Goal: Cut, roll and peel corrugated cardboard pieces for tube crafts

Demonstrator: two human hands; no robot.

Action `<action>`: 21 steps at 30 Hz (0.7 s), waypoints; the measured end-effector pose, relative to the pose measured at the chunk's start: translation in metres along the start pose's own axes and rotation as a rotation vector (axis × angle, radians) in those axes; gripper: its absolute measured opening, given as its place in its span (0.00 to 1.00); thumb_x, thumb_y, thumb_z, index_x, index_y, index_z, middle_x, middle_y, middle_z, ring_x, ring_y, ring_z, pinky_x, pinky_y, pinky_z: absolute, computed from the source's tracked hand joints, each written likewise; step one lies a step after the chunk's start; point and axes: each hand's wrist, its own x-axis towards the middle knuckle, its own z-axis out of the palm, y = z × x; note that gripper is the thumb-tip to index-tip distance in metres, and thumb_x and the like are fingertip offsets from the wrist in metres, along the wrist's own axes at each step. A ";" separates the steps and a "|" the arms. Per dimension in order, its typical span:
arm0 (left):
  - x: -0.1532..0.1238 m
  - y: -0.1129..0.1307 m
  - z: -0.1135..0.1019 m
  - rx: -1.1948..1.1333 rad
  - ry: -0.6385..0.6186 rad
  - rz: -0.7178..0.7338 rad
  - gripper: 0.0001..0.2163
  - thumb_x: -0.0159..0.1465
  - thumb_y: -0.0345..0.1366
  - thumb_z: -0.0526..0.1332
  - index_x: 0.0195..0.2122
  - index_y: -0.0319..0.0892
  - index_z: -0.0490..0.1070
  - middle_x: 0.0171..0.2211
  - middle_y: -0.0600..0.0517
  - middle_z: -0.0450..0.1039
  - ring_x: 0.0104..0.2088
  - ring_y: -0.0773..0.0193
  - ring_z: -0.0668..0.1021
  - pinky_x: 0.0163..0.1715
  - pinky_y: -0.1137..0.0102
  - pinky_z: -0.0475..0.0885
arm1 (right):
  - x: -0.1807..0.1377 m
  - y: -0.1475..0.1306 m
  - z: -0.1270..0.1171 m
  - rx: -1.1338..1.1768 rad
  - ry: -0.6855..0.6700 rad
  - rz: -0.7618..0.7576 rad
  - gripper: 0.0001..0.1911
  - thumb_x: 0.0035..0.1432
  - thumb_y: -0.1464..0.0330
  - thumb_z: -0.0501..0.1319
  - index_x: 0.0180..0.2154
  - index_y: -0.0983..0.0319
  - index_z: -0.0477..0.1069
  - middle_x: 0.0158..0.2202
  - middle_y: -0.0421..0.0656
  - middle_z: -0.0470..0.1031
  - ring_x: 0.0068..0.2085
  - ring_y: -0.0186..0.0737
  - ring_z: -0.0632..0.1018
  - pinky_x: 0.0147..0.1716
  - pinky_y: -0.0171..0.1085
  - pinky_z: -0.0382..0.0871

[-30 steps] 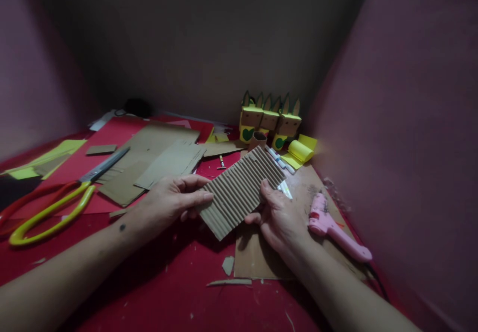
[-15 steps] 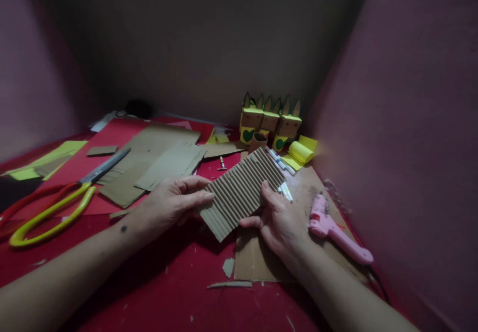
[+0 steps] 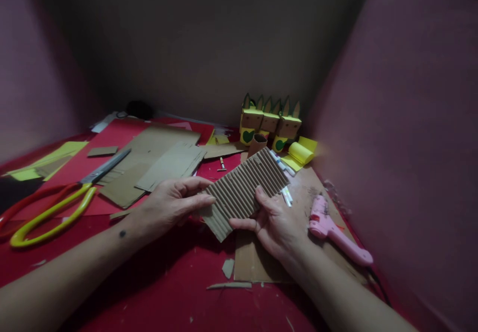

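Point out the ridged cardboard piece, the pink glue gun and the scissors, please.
Ridged cardboard piece (image 3: 242,187), head view: middle of its ridged face.
Pink glue gun (image 3: 331,230), head view: where handle meets body.
Scissors (image 3: 91,176), head view: base of the blades.

Left forearm (image 3: 70,270): enters at lower left, angled upward and inward. A dark round spot (image 3: 122,233) marks it near the wrist. Left hand (image 3: 164,205): pinching, left thumb (image 3: 199,201) extended toward the right hand (image 3: 278,222). Right forearm (image 3: 339,279): enters at lower right, angled upward and inward. Right hand: gripping, right thumb (image 3: 264,198) raised, one lower finger (image 3: 242,224) pointing left. Hands apart.
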 end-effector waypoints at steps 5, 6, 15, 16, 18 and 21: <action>-0.002 0.005 -0.001 0.050 0.022 0.028 0.16 0.59 0.49 0.64 0.39 0.42 0.75 0.20 0.56 0.71 0.16 0.74 0.65 0.13 0.80 0.58 | 0.000 0.000 0.001 0.025 0.010 -0.026 0.10 0.56 0.70 0.66 0.41 0.61 0.70 0.40 0.43 0.76 0.38 0.44 0.79 0.25 0.45 0.83; -0.002 0.005 -0.001 0.058 0.028 0.036 0.16 0.60 0.51 0.62 0.38 0.42 0.74 0.18 0.57 0.69 0.15 0.74 0.64 0.13 0.80 0.58 | 0.001 0.000 0.000 0.029 0.014 -0.028 0.10 0.57 0.70 0.65 0.41 0.62 0.70 0.41 0.43 0.76 0.39 0.44 0.79 0.25 0.45 0.83; -0.002 0.004 0.000 -0.055 0.158 0.078 0.22 0.65 0.55 0.52 0.38 0.41 0.74 0.16 0.55 0.67 0.14 0.71 0.65 0.13 0.78 0.60 | 0.000 -0.002 -0.001 0.016 0.079 -0.021 0.11 0.53 0.70 0.67 0.38 0.61 0.68 0.37 0.41 0.75 0.36 0.42 0.78 0.25 0.45 0.82; -0.001 0.005 0.000 -0.043 0.134 0.073 0.21 0.65 0.55 0.53 0.38 0.41 0.74 0.16 0.55 0.67 0.14 0.71 0.65 0.13 0.78 0.61 | 0.000 -0.002 -0.001 0.008 0.081 -0.015 0.12 0.53 0.70 0.67 0.39 0.61 0.68 0.37 0.42 0.75 0.36 0.42 0.78 0.25 0.45 0.82; -0.001 0.005 -0.002 0.014 0.051 0.038 0.18 0.62 0.53 0.59 0.37 0.42 0.75 0.17 0.55 0.67 0.15 0.71 0.65 0.14 0.77 0.61 | 0.000 -0.002 -0.001 -0.017 0.078 0.002 0.13 0.52 0.68 0.68 0.39 0.61 0.68 0.35 0.41 0.75 0.34 0.40 0.77 0.26 0.43 0.82; 0.002 0.004 -0.008 0.060 -0.005 -0.030 0.14 0.57 0.47 0.67 0.34 0.42 0.75 0.18 0.56 0.68 0.15 0.73 0.64 0.14 0.79 0.60 | 0.000 -0.003 -0.002 -0.099 0.032 0.036 0.17 0.47 0.70 0.69 0.39 0.62 0.68 0.32 0.40 0.74 0.30 0.37 0.76 0.25 0.40 0.80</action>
